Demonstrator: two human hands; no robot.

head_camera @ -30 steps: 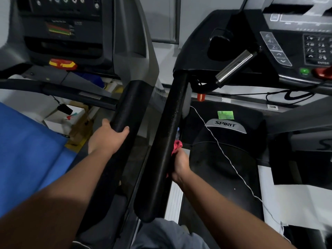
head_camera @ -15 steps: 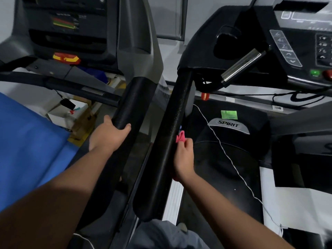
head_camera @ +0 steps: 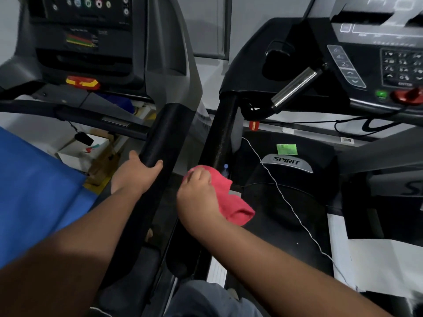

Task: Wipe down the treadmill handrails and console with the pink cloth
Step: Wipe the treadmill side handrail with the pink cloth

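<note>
Two machines stand side by side: the treadmill [head_camera: 286, 213] with the SPIRIT badge on the right and a second treadmill [head_camera: 169, 53] on the left, with a blue sheet [head_camera: 34, 191] spread at the left edge. The console [head_camera: 370, 37] of the right machine sits at the top right, well apart from the cloth. Its black handrail [head_camera: 220, 133] runs from the console down toward the person, just beside the neighbouring rail [head_camera: 167, 133] of the other machine.

The left hand [head_camera: 135, 173] is wrapped round the neighbouring rail, fingers curled over the top, apparently as a brace. The right hand [head_camera: 198, 197] is clenched on the pink cloth [head_camera: 231, 202], fingers curled into the bunched fabric and pressing it onto the top of the handrail about midway along. The loose end spills off the rail's right side toward the belt.

The step in hand looks to be wiping this first handrail, so the task seems to be at an early stage, with the metal grip [head_camera: 295, 88] and the console yet to be reached. The next move likely calls for a firm slide up the rail toward the console, with the cloth folded round the sides as well as the top. The hanging end should be kept clear of the thin white cord [head_camera: 288, 202] that trails across the motor cover
</note>
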